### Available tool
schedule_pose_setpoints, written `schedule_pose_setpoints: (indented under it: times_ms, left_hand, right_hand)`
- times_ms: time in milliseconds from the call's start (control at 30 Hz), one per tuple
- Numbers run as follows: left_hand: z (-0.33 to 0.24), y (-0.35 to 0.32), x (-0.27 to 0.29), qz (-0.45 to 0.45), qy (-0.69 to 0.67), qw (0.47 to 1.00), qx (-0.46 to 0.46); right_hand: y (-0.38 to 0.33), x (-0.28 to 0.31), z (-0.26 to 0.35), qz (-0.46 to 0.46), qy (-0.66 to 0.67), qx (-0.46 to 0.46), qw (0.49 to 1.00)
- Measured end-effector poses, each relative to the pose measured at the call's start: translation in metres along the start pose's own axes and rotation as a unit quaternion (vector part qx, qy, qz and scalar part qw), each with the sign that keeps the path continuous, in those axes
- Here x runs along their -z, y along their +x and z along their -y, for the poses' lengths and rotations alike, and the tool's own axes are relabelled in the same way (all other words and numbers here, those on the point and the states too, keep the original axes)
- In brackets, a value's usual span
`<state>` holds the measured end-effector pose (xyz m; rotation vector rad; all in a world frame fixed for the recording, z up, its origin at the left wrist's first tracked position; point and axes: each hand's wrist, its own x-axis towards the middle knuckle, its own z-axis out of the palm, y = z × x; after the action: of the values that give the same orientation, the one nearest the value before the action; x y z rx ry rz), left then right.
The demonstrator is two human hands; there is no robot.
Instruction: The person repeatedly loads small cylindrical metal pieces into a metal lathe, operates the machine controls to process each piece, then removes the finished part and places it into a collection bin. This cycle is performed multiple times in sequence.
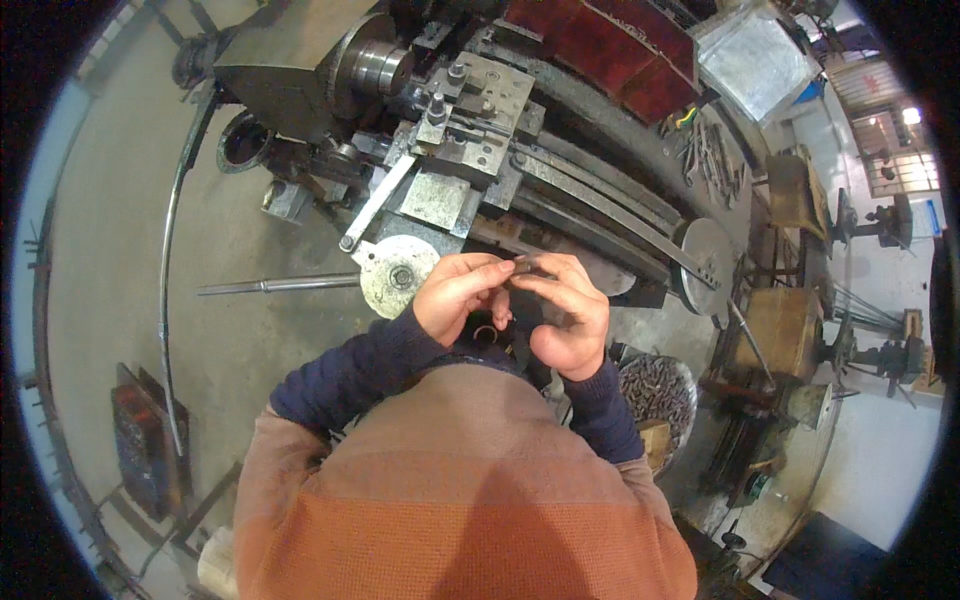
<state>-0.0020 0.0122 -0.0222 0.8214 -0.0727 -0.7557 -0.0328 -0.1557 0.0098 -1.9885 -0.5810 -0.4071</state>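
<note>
Left hand (pixel 455 295) and right hand (pixel 570 320) both closed on a small dark part (pixel 522 266), pinched by fingertips above the lathe (pixel 480 150); better to keep grip firm, turn slowly, hold away from chuck (pixel 375 68).

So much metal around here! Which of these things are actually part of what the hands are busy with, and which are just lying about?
In hand:
- left hand and right hand, fingers meeting on a small dark metal piece
- small brown ring just below the left hand

Lying about:
- lathe behind the hands
- basin of metal parts
- long steel rod
- wrenches
</note>
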Motion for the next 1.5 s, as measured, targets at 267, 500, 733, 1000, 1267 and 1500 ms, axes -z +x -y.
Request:
schedule_pose_setpoints:
  times_ms: [267,500,733,1000,1267,1500]
  left_hand:
    - [-0.035,-0.007,0.005,-0.007,0.271,0.961,-0.056]
    - [-0.079,-0.02,0.016,-0.008,0.378,0.921,-0.089]
    - [-0.166,-0.103,0.113,-0.25,0.754,0.541,-0.276]
    - [-0.171,-0.268,0.228,-0.497,0.776,0.386,-0.047]
    - [-0.131,-0.27,0.255,-0.545,0.702,0.457,-0.005]
    - [-0.133,-0.267,0.274,-0.555,0.703,0.444,0.018]
  right_hand:
    - [0.02,0.003,0.012,0.123,-0.097,0.078,0.984]
    - [0.066,-0.006,0.012,0.215,-0.074,0.119,0.966]
    - [0.182,-0.019,-0.033,0.186,-0.156,0.191,0.951]
    - [0.274,-0.094,-0.103,0.319,-0.344,-0.056,0.881]
    - [0.267,-0.087,-0.104,0.351,-0.255,-0.043,0.9]
    - [0.273,-0.091,-0.105,0.356,-0.269,0.065,0.892]
